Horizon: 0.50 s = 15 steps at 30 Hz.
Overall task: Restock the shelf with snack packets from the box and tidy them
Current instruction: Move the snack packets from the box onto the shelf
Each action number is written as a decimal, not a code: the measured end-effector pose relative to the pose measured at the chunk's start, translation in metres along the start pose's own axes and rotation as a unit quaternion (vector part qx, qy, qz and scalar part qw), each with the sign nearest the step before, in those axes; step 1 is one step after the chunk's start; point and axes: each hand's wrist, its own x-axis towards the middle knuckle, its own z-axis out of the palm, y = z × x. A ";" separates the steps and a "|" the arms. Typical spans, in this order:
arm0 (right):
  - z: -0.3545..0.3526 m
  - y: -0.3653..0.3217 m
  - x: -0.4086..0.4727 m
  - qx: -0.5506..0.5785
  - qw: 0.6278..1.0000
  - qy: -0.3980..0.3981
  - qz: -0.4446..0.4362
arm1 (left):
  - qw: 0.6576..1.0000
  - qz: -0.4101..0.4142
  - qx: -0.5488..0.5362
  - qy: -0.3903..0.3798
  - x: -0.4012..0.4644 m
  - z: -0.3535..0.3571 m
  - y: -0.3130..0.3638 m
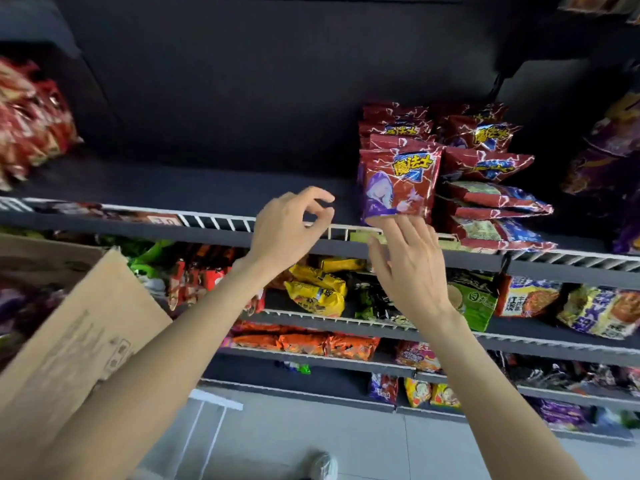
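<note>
A red snack packet (398, 183) with a purple figure stands upright at the front of the dark shelf (194, 188). More of the same red packets (485, 161) are stacked behind and to its right. My right hand (408, 268) is open just below that packet, with its fingertips at the packet's bottom edge. My left hand (287, 230) hovers over the shelf's white wire rail (221, 221), fingers loosely curled and holding nothing. The cardboard box (79, 327) sits at the lower left, its flap raised.
The shelf's middle stretch is bare black. Red packets (31, 119) lie at its far left, purple ones (609, 161) at the right. Lower shelves hold yellow (317, 291), orange (304, 342) and green (474, 303) packets. Grey floor lies below.
</note>
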 end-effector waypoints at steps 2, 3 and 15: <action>-0.001 -0.015 -0.006 0.017 0.999 -0.015 -0.042 | 0.998 0.002 0.060 0.008 -0.033 -0.028 -0.008; 0.000 -0.023 -0.009 0.023 0.997 -0.035 -0.058 | 0.996 0.006 0.091 0.012 -0.051 -0.041 -0.015; 0.064 -0.209 -0.009 0.171 0.919 -0.289 -0.209 | 0.959 -0.196 0.185 -0.083 -0.261 -0.237 -0.151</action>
